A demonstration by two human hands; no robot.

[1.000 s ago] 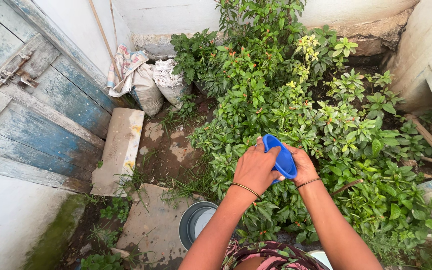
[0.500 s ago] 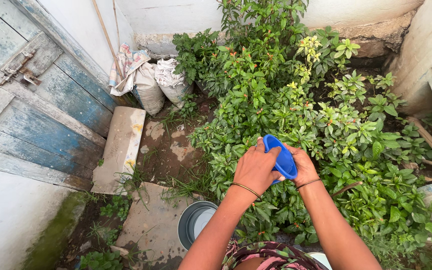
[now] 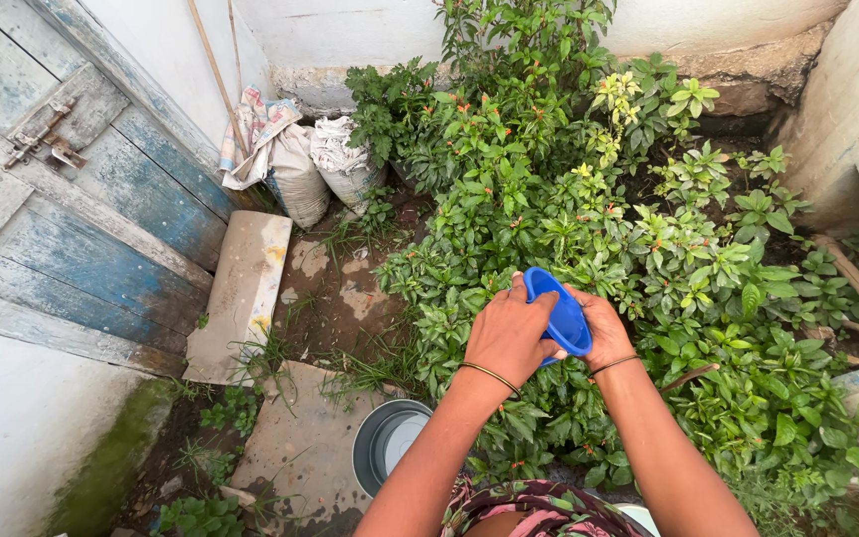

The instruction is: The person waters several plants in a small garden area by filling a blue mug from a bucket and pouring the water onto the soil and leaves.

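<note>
Over the bed of green plants [image 3: 599,229], a person is holding a blue plastic bowl [image 3: 561,316] in both hands, out at arm's length and tipped up on its edge so that the hollow is facing away toward the leaves. Its colour is a bright, even blue, its rim is rounded and smooth, and it is looking light and thin-walled; whether anything is lying inside it I cannot tell from where I am standing. The left hand [image 3: 509,333] is wrapping its fingers closed around the near side, covering much of the bowl, while the right hand [image 3: 603,333] is gripping the opposite edge with fingers curled shut on it. A thin bangle is sitting on each wrist. Below the forearms, a round metal bucket [image 3: 390,445] is standing on a flat stone slab [image 3: 300,438], well apart from the bowl. To the left, a weathered blue wooden door [image 3: 82,219] is leaning along the white wall, and two filled sacks [image 3: 315,169] are resting in the corner beside the plants.
</note>
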